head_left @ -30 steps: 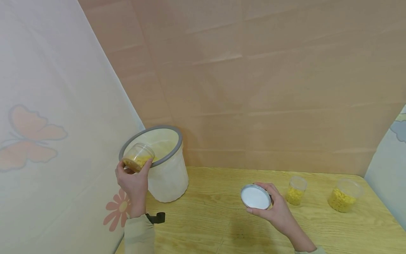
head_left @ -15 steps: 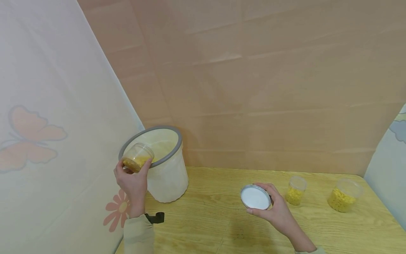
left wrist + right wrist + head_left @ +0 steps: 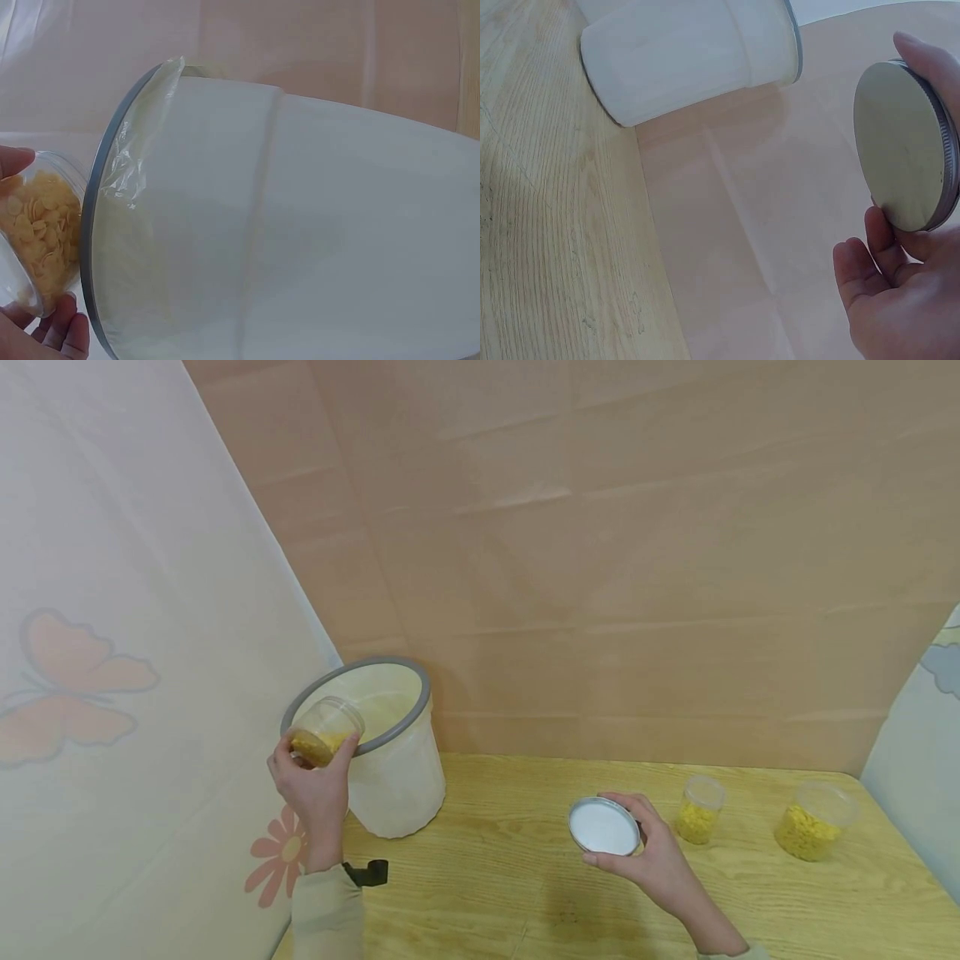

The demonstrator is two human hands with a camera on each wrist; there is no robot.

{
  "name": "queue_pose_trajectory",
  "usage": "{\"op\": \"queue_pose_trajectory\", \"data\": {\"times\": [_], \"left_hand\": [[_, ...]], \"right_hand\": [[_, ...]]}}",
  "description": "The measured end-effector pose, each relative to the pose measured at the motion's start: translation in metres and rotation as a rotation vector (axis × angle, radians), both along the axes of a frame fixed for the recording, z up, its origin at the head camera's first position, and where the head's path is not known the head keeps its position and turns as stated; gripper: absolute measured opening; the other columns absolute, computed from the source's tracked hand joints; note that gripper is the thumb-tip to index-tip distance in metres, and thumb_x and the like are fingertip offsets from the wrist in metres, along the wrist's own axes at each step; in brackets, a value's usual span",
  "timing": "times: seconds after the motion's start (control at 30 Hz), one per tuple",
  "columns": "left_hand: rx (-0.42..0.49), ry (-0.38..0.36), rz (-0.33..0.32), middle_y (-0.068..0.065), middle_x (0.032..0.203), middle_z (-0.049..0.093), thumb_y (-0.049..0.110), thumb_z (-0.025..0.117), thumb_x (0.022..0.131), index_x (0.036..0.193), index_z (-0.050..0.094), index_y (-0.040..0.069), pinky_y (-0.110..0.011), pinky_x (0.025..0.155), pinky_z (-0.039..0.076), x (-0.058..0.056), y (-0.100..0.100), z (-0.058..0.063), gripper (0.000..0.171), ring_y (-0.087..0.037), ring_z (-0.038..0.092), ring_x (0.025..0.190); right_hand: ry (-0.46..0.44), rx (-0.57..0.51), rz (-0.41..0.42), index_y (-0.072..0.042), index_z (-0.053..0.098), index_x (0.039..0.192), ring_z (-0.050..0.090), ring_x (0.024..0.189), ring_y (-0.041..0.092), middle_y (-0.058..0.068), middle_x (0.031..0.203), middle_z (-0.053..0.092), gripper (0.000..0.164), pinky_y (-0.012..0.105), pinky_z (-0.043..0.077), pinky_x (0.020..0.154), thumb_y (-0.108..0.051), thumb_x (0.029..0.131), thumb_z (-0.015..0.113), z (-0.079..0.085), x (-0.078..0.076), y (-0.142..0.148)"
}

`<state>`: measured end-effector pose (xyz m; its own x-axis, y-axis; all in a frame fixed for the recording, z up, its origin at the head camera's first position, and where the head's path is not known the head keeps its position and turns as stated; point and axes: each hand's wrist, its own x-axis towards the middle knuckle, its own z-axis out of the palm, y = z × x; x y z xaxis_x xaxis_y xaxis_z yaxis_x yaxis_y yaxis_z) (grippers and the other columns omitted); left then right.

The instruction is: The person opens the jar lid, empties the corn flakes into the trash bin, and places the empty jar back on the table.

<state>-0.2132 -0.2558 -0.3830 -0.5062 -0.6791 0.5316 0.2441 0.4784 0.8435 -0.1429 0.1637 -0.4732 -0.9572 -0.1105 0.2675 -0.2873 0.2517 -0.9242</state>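
My left hand (image 3: 313, 789) grips a clear plastic jar (image 3: 327, 727) by its base end, tilted with its mouth over the opening of a white bin (image 3: 397, 785). Yellow flakes (image 3: 46, 225) lie along the jar's lower side, as the left wrist view shows. The bin's grey rim (image 3: 88, 247) is right beside the jar's mouth. Over the table, my right hand (image 3: 652, 852) holds a round metal screw lid (image 3: 603, 826) by its edge, its white inner side facing up. In the right wrist view the lid's outer face (image 3: 900, 146) looks plain and shiny.
Two more clear jars stand at the right of the wooden table (image 3: 480, 877): a narrow jar (image 3: 699, 814) and a wider jar (image 3: 812, 827), both partly filled with yellow pieces. A thin plastic liner (image 3: 131, 157) folds over the bin's rim. Fabric walls close off the back and sides.
Almost nothing differs. The left hand has shifted very slightly left, with the jar still tilted over the bin; the right hand and the lid keep their place.
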Motion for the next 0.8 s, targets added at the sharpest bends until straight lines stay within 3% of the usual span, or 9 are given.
{"op": "queue_pose_trajectory", "data": {"times": [0.23,0.6,0.8], "left_hand": [[-0.017,-0.014,-0.001,0.005,0.113,0.047,0.038,0.095,0.07,0.137,0.054,0.002,-0.024,0.077,0.04,0.0004,-0.0007,0.0005,0.086,-0.012,0.045,0.09],[0.022,0.053,-0.018,0.001,0.115,0.051,0.03,0.097,0.067,0.134,0.045,0.004,-0.025,0.077,0.042,-0.0007,-0.0005,-0.001,0.089,-0.015,0.05,0.091],[0.029,0.038,-0.021,0.001,0.116,0.051,0.032,0.096,0.069,0.135,0.045,0.005,-0.025,0.077,0.041,0.0006,0.0003,-0.0023,0.088,-0.015,0.05,0.09]], "right_hand": [[0.009,0.013,-0.003,-0.013,0.06,0.135,0.054,0.111,0.025,0.006,0.122,0.055,0.07,0.035,0.052,0.085,-0.015,0.073,0.094,0.0002,0.0004,0.0003],[0.01,0.021,0.0,-0.013,0.06,0.135,0.054,0.111,0.025,0.005,0.122,0.055,0.07,0.035,0.052,0.085,-0.015,0.073,0.094,-0.0003,0.0011,0.0005],[-0.003,0.007,0.007,-0.012,0.06,0.135,0.054,0.112,0.027,0.006,0.123,0.054,0.071,0.034,0.053,0.084,-0.015,0.073,0.094,-0.0003,0.0025,0.0008]]}}
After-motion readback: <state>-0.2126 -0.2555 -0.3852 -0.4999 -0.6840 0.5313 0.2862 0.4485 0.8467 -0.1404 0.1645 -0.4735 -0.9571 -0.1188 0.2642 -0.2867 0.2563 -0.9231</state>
